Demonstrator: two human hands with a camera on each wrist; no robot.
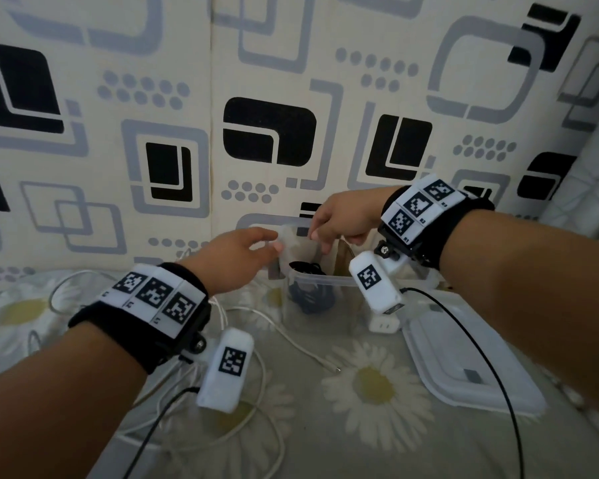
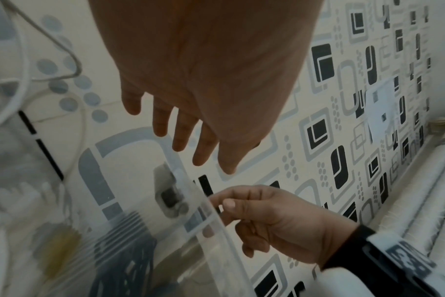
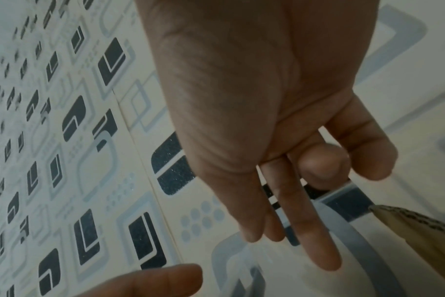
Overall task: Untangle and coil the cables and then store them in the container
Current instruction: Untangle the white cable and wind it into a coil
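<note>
A clear plastic container (image 1: 325, 316) stands on the bed against the patterned wall. A coiled black cable (image 1: 306, 269) lies inside it and shows through the wall in the left wrist view (image 2: 125, 267). My left hand (image 1: 267, 242) reaches to the container's left rear corner with straight fingers (image 2: 183, 138) and holds nothing. Over the far rim (image 2: 211, 227) hovers my right hand (image 1: 320, 238), fingers hanging loosely curled, thumb close to the index finger (image 3: 363, 152); nothing shows between them. White cables (image 1: 256, 385) lie loose on the bed under my left wrist.
The container's clear lid (image 1: 464, 368) lies flat at the right. A white charger plug (image 1: 384, 326) sits by the container's right front corner. A white cable end (image 1: 332, 367) lies on the floral sheet in front. A brown cardboard edge (image 3: 419, 223) stands beside the container.
</note>
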